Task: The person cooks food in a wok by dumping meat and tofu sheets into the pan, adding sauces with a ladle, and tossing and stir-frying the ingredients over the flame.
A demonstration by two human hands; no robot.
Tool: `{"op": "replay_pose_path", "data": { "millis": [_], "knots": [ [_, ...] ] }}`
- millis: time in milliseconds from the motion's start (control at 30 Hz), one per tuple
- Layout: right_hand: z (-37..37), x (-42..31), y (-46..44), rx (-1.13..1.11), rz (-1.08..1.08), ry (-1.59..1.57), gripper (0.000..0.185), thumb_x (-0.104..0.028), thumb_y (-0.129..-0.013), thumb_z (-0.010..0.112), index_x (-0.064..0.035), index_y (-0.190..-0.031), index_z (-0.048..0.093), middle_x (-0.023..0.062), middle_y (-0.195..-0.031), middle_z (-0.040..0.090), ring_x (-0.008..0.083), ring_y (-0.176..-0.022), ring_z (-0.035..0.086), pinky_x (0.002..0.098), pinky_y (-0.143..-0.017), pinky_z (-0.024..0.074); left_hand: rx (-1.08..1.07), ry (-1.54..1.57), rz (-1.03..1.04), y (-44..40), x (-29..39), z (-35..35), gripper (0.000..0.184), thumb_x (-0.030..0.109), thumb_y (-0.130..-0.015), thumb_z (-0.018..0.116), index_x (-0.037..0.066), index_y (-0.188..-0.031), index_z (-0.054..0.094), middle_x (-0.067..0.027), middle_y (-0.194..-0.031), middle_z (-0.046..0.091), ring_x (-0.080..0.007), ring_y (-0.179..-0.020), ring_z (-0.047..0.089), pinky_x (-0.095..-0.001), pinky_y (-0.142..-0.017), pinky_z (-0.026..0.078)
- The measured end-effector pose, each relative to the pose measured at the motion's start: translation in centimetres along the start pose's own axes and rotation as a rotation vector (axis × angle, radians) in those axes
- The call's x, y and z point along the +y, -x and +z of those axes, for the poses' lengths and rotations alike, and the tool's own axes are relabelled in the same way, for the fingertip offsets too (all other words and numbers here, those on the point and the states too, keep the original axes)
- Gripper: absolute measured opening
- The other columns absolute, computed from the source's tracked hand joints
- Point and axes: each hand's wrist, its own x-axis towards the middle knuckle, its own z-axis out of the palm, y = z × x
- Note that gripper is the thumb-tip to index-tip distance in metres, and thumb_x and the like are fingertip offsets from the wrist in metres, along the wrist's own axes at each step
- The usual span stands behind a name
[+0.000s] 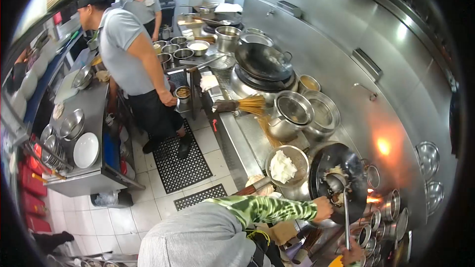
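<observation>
My left hand [324,209], at the end of a green patterned sleeve, is closed at the near-left edge of a black wok [354,160], where its handle is hidden. In my right hand [352,253], low in the view, is the handle of a long metal ladle [347,222]. The ladle's bowl rests inside the wok among pale bits of food [338,199]. Flame [374,200] shows beside the wok. Just left of the wok, a round strainer [271,164] with a wooden handle holds a white mound [282,167].
Small metal pots [392,204] crowd the right side of the stove. Behind the wok stand a pot with a sieve [294,107], a bamboo brush [251,104] and another wok [263,62]. A co-worker [126,52] stands across the aisle; another person [142,7] is farther back.
</observation>
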Motion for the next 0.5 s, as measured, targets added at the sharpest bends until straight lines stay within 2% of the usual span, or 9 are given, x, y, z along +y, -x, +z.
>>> {"op": "replay_pose_path", "data": {
  "millis": [133,167,267,300,367,400,433,467,500],
  "knots": [
    [2.0,0.8,0.9,0.086,-0.104,0.019,0.034,-0.006,-0.085,0.054,0.0092,-0.116,0.059,0.0159,-0.092,0.067,0.0091,-0.059,0.059,0.0222,-0.051,0.0475,-0.126,-0.068,-0.068,6.9,1.6,1.2,0.02,0.025,-0.074,0.06,0.01,-0.062,0.06,-0.0089,-0.058,0.058,-0.0296,-0.056,0.06,-0.0411,-0.052,0.047],
    [1.3,1.2,1.7,0.105,-0.145,0.002,0.034,-0.006,-0.085,0.054,0.0091,-0.116,0.059,0.0158,-0.092,0.067,0.0092,-0.059,0.059,0.0223,-0.05,0.0474,0.016,0.069,0.017,7.9,2.2,0.6,0.02,0.024,-0.07,0.062,0.01,-0.058,0.058,-0.0084,-0.055,0.057,-0.0275,-0.052,0.06,-0.0409,-0.05,0.047],
    [-2.7,3.6,4.9,0.122,-0.19,-0.021,0.034,-0.006,-0.086,0.054,0.0087,-0.115,0.059,0.0155,-0.092,0.067,0.0092,-0.058,0.058,0.0226,-0.049,0.047,-0.002,-0.072,0.121,3.0,2.9,-6.0,0.014,0.024,-0.06,0.062,0.01,-0.058,0.064,-0.0071,-0.054,0.058,-0.0251,-0.053,0.061,-0.04,-0.05,0.05],
    [-4.8,2.1,6.0,0.043,-0.092,0.048,0.035,-0.007,-0.085,0.056,0.0059,-0.118,0.058,0.0142,-0.089,0.066,0.0096,-0.057,0.057,0.0231,-0.049,0.0464,-0.205,-0.118,-0.005,1.6,2.2,-4.7,0.01,0.02,-0.067,0.062,0.01,-0.067,0.062,-0.0097,-0.063,0.06,-0.029,-0.059,0.062,-0.0428,-0.055,0.051],
    [-6.6,-0.6,7.4,-0.085,0.022,0.157,0.04,-0.008,-0.084,0.059,0.0004,-0.122,0.057,0.0114,-0.083,0.063,0.0103,-0.055,0.055,0.0243,-0.05,0.0451,-0.102,0.18,0.221,-0.6,-1.6,-3.1,0.01,0.021,-0.071,0.062,0.012,-0.074,0.066,-0.0123,-0.074,0.064,-0.0342,-0.066,0.061,-0.0441,-0.06,0.051],
    [-6.6,-1.1,7.4,-0.106,0.026,0.191,0.042,-0.008,-0.083,0.06,-0.0023,-0.125,0.056,0.0101,-0.079,0.062,0.0106,-0.054,0.053,0.0249,-0.05,0.0445,-0.634,0.048,-0.014,-2.4,-2.6,-0.5,0.01,0.022,-0.075,0.062,0.013,-0.074,0.064,-0.012,-0.076,0.063,-0.0333,-0.069,0.061,-0.0455,-0.06,0.048],
    [-6.1,-0.8,7.3,-0.099,0.014,0.22,0.045,-0.008,-0.082,0.062,-0.0051,-0.127,0.055,0.0087,-0.076,0.06,0.011,-0.053,0.052,0.0254,-0.05,0.0439,-0.28,0.15,0.08,-1.6,-4.0,1.4,0.014,0.024,-0.08,0.061,0.013,-0.071,0.063,-0.0101,-0.074,0.061,-0.0307,-0.069,0.06,-0.046,-0.06,0.045],
    [-5.3,0.0,6.7,-0.074,0.018,0.218,0.048,-0.009,-0.082,0.063,-0.0078,-0.129,0.054,0.0073,-0.073,0.059,0.0113,-0.052,0.051,0.026,-0.05,0.0433,-0.078,0.085,0.055,-1.6,-3.5,1.2,0.02,0.025,-0.084,0.06,0.013,-0.069,0.062,-0.0073,-0.072,0.059,-0.0279,-0.07,0.06,-0.044,-0.064,0.044],
    [-3.9,1.4,6.0,-0.032,0.059,0.184,0.052,-0.009,-0.081,0.065,-0.0106,-0.132,0.053,0.006,-0.07,0.058,0.0117,-0.051,0.05,0.0266,-0.051,0.0426,-0.115,0.032,0.011,-1.8,-3.2,0.7,0.022,0.028,-0.085,0.06,0.012,-0.07,0.062,-0.0059,-0.073,0.06,-0.0265,-0.073,0.06,-0.0413,-0.067,0.044]
  ]
}}
